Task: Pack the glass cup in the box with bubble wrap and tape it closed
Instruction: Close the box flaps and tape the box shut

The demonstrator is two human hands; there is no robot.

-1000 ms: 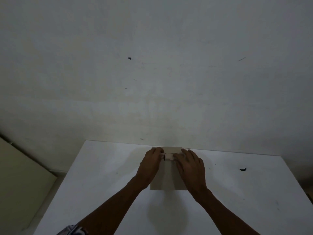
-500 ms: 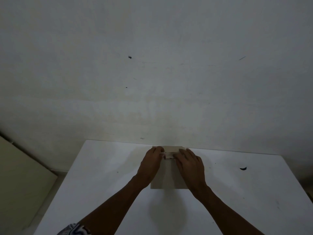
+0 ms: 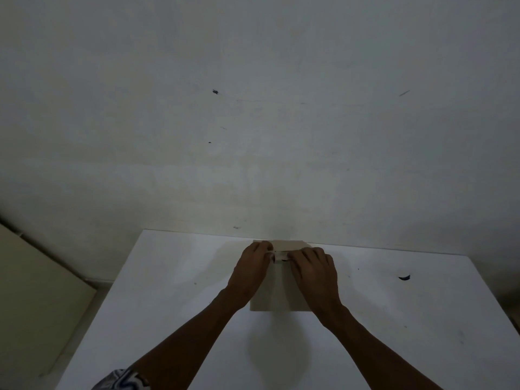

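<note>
Much of the box is being covered by both hands, and the scene is being lit dimly, so its contents cannot be seen; no cup or bubble wrap can be made out. The box is being kept on the white table, directly beneath the hands, at the table's far edge by the wall. The left hand and right hand are being laid palm-down on its top, fingers curled toward each other over a pale strip between the fingertips; whether it is being pinched cannot be told. No writing can be read. A small dark mark is being shown right of the right hand
</note>
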